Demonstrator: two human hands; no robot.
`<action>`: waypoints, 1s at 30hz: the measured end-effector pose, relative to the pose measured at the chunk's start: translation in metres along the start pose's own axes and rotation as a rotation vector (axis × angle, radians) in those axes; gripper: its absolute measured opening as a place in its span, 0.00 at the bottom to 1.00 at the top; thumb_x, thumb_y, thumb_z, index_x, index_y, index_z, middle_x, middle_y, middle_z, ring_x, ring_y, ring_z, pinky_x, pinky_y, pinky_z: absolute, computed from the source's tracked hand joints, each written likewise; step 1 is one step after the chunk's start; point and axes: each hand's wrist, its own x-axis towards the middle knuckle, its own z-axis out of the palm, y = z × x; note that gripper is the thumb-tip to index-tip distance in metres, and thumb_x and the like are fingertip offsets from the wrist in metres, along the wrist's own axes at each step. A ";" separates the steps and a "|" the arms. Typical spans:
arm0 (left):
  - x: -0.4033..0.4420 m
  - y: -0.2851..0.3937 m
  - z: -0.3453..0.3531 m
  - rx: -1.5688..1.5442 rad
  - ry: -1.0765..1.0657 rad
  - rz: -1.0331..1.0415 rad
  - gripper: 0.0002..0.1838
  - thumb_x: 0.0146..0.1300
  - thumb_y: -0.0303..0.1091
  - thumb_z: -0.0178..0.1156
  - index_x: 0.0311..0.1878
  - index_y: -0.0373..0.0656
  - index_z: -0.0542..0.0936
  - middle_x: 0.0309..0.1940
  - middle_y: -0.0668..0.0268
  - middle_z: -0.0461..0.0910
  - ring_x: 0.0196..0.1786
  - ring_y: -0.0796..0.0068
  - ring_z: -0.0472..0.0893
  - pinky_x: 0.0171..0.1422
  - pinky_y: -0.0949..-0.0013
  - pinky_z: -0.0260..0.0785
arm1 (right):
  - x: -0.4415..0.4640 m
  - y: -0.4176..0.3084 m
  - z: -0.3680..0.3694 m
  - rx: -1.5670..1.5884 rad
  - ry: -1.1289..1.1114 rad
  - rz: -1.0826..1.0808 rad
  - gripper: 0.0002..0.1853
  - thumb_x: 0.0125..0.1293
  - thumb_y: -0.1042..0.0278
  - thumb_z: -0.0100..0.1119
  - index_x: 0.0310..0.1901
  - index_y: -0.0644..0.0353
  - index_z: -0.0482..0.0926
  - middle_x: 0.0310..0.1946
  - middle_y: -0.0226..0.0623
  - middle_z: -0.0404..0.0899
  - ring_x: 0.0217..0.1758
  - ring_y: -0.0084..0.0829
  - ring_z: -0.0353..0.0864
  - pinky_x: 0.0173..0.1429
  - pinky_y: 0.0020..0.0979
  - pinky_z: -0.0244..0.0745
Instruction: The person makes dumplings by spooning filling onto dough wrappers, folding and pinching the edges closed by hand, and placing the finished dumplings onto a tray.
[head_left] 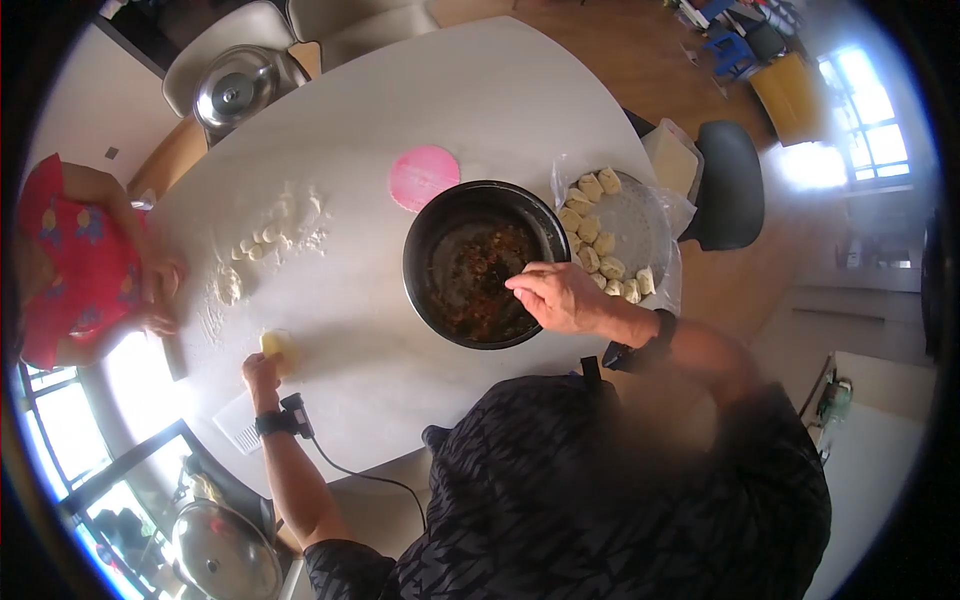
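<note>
My left hand (262, 374), at the table's left near side, is closed on the edge of a thin, pale yellow dumpling wrapper (280, 352). My right hand (560, 296) reaches over the near right rim of a large dark pot (425, 305), fingers pinched together and pointing inward. What they grip, if anything, is hidden. Brown, chopped filling (490, 255) lies across the bottom of the pot. Right of it, several folded dumplings (603, 242) line the left and near edges of a round tray (640, 215) wrapped in clear plastic.
A pink round mat (424, 177) touches the pot's far left side. Flour and small dough pieces (262, 238) are scattered on the left of the table (350, 260). Another person (85, 260) in red stands there, hands at the edge. A metal lid (236, 90) rests on a chair.
</note>
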 end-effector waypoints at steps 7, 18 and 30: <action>-0.044 -0.005 -0.016 -0.410 -0.231 0.365 0.17 0.59 0.32 0.66 0.51 0.34 0.84 0.40 0.64 0.85 0.43 0.75 0.82 0.47 0.70 0.75 | -0.011 -0.006 0.014 -0.025 -0.079 -0.072 0.09 0.68 0.72 0.62 0.46 0.65 0.86 0.37 0.45 0.86 0.37 0.47 0.88 0.39 0.43 0.84; -0.167 0.054 -0.001 -1.043 -0.451 0.295 0.27 0.64 0.22 0.59 0.68 0.35 0.73 0.59 0.53 0.81 0.58 0.58 0.82 0.58 0.59 0.77 | -0.011 -0.011 0.003 0.154 -0.135 -0.036 0.09 0.71 0.73 0.60 0.46 0.67 0.85 0.38 0.47 0.87 0.40 0.47 0.89 0.44 0.41 0.85; -0.205 0.094 0.038 -1.328 -0.599 -0.090 0.27 0.72 0.34 0.62 0.71 0.34 0.71 0.64 0.51 0.80 0.66 0.52 0.81 0.66 0.51 0.78 | -0.041 0.012 -0.017 1.122 0.075 0.807 0.14 0.77 0.66 0.58 0.54 0.69 0.84 0.36 0.40 0.87 0.30 0.29 0.87 0.36 0.30 0.87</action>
